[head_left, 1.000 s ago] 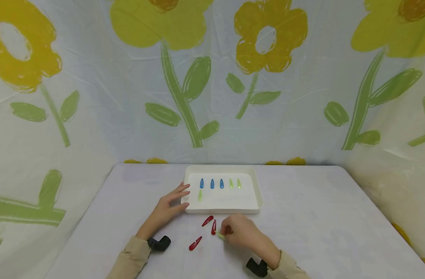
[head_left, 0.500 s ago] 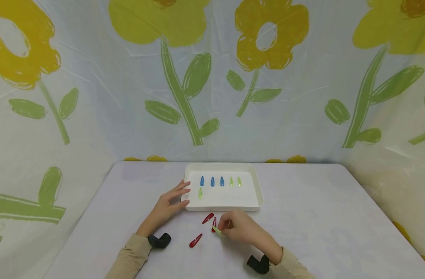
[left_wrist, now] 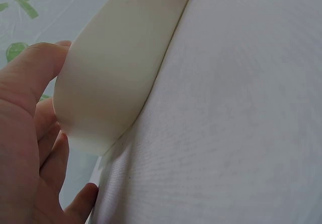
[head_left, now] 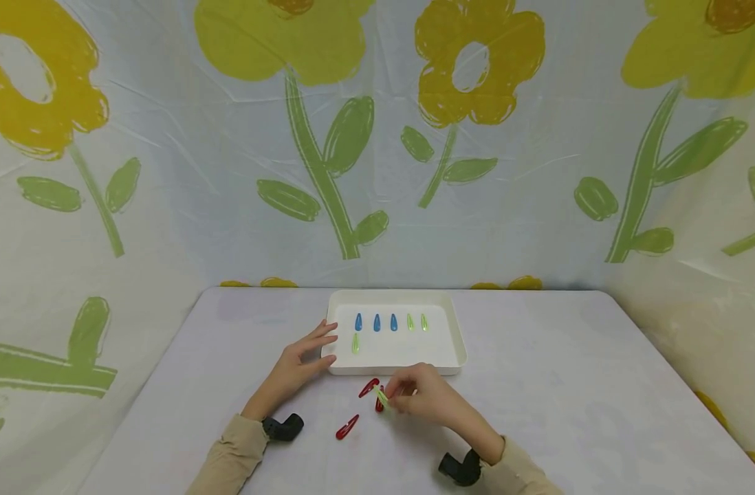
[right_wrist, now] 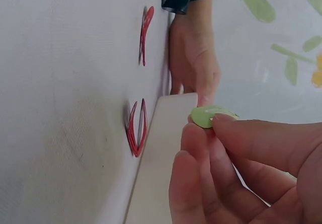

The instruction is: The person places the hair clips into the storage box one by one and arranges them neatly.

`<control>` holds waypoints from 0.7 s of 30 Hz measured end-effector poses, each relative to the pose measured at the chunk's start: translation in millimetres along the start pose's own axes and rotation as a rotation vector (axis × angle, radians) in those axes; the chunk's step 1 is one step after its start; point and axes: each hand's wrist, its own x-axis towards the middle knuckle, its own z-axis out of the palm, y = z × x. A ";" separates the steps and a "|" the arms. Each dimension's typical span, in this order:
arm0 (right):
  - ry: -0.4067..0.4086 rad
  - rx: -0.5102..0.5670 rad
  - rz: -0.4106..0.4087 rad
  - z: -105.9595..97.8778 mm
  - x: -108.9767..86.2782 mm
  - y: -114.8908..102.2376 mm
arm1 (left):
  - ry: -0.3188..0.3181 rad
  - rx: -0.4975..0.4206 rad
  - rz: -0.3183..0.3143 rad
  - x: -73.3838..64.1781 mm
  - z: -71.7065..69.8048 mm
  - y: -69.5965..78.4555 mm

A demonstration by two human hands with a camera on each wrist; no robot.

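Observation:
My right hand (head_left: 423, 395) pinches a light green snap hair clip (right_wrist: 204, 117) between thumb and fingers, raised above the table in front of the tray. Beneath that clip in the head view lie two red hair clips (head_left: 368, 388), and a third red hair clip (head_left: 347, 427) is nearer me to the left. Fingers spread, my left hand (head_left: 300, 357) rests on the left end of a white tray (head_left: 414, 354), its thumb at the rim in the left wrist view. Inside the tray, three blue hair clips (head_left: 377, 322) and two green hair clips (head_left: 410, 322) form a row; another green hair clip (head_left: 355, 343) sits below it.
A pale cloth covers the table (head_left: 538, 385). Behind it hangs a flower-printed curtain (head_left: 526, 206), which also runs along both sides. A black wrist device (head_left: 283, 427) is on the left wrist, and another black device (head_left: 460, 469) on the right.
The right hand, pinching the green hair clip, has lifted it off to the upper left, slightly toward the tray. The left hand stays at the tray's left end.

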 end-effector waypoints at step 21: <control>0.089 0.275 0.020 -9.8 12.6 1.8 | 0.027 -0.025 0.043 -1.7 2.5 16.4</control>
